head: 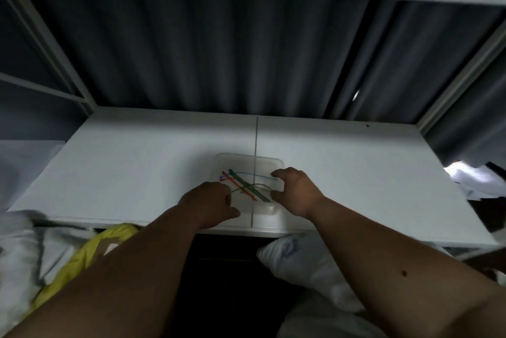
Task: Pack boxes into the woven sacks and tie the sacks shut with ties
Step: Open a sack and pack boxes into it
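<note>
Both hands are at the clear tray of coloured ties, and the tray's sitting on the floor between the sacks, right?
Not quite. The head view shows the left hand and right hand at the clear tray of coloured ties, but the tray sits on the white table, not the floor.

Left hand fingers curled pinching, right hand spread in claw pose

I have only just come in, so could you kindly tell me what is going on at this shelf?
A person is reaching with both bare hands into a shallow clear plastic tray on the white shelf. The left hand pinches a thin green tie; the right hand hovers, fingers spread, over the other red, green and blue ties. White and yellow woven sacks lie below the shelf.
</note>
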